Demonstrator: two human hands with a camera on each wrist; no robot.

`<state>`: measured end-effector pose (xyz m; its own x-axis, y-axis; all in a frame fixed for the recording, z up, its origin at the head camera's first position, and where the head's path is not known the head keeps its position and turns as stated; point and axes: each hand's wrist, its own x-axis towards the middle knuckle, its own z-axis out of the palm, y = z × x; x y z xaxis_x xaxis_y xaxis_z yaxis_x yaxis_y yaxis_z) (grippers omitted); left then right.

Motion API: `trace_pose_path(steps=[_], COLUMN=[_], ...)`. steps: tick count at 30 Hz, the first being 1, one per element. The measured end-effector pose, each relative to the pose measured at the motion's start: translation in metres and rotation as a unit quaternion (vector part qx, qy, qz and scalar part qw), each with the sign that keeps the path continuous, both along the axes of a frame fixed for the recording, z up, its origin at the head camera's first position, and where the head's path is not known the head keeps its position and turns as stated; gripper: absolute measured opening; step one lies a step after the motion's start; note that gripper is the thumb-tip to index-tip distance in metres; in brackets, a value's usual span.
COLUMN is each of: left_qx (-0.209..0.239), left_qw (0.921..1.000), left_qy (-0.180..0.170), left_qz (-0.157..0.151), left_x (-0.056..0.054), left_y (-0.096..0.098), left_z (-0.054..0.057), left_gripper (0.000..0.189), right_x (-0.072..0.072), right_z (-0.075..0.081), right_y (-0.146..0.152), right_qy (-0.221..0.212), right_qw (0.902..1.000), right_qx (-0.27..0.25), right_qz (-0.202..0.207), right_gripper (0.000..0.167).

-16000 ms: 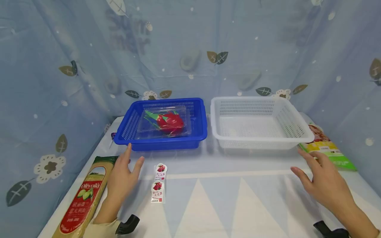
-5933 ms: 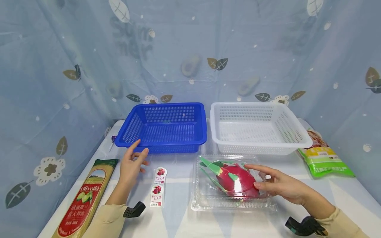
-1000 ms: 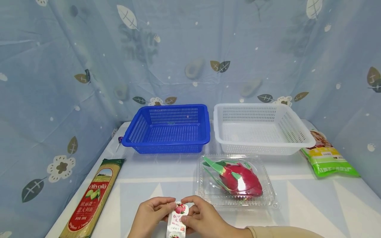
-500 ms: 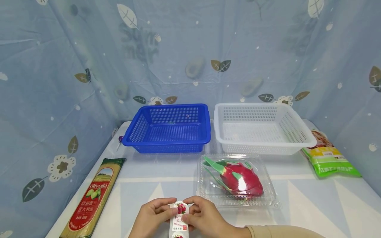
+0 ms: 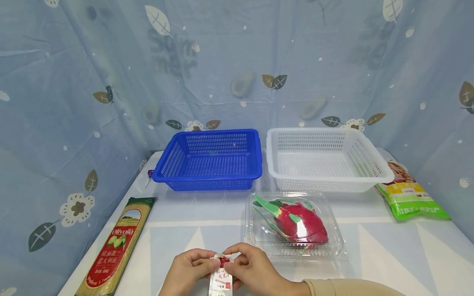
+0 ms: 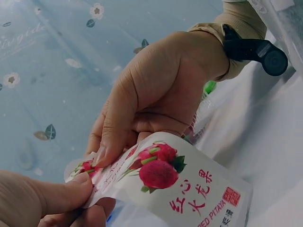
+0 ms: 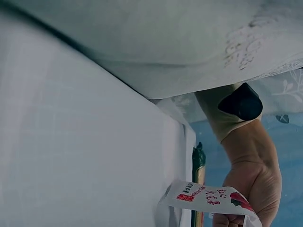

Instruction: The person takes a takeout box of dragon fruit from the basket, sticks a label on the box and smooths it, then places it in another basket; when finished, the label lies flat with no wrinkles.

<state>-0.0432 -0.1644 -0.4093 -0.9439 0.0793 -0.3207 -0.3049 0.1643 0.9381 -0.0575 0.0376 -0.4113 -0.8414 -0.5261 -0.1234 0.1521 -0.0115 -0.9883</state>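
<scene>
A strip of white stickers (image 5: 221, 283), printed with red dragon fruit and red characters, is held between both hands at the table's front edge. My left hand (image 5: 188, 271) pinches its top left side between thumb and forefinger. From the other side my right hand (image 5: 255, 269) pinches the top right. In the left wrist view the sticker strip (image 6: 189, 189) bends and hangs away from the fingertips; whether a label has lifted from its backing I cannot tell. Behind the right hand, a dragon fruit (image 5: 301, 226) lies inside a clear plastic clamshell box (image 5: 253, 246), its lid down.
A blue basket (image 5: 207, 184) and a white basket (image 5: 329, 183) stand side by side at the back. At left lies a spaghetti packet (image 5: 116, 246), with a lollipop (image 5: 149, 174) behind it. A green and yellow food bag (image 5: 412, 197) lies far right.
The clamshell box with the dragon fruit came out of the blue basket onto the table. Both hands later picked up the sticker strip. Over the last second the fingers have shifted slightly at its top.
</scene>
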Motion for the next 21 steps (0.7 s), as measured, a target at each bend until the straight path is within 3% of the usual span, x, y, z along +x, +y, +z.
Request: trace_pose_path(steps=[8, 16, 21], left_qx=[-0.036, -0.054, -0.061], left_qw=[0.9989, 0.9959, 0.9950], left_qy=[0.023, 0.045, 0.046], left_qz=[-0.020, -0.057, -0.064], left_x=[0.0015, -0.0007, -0.0014], left_y=[-0.0002, -0.0020, -0.0028], left_z=[0.0042, 0.0062, 0.0052], left_gripper=[0.040, 0.040, 0.039], right_x=[0.0001, -0.0007, -0.0008], right_z=[0.0006, -0.0010, 0.0018], right_y=[-0.0002, -0.0016, -0.0016], right_qy=[-0.028, -0.025, -0.026], right_qw=[0.9995, 0.9996, 0.9995], right_qx=[-0.012, -0.014, -0.018], right_qz=[0.000, -0.004, -0.003], right_gripper=[0.022, 0.028, 0.028])
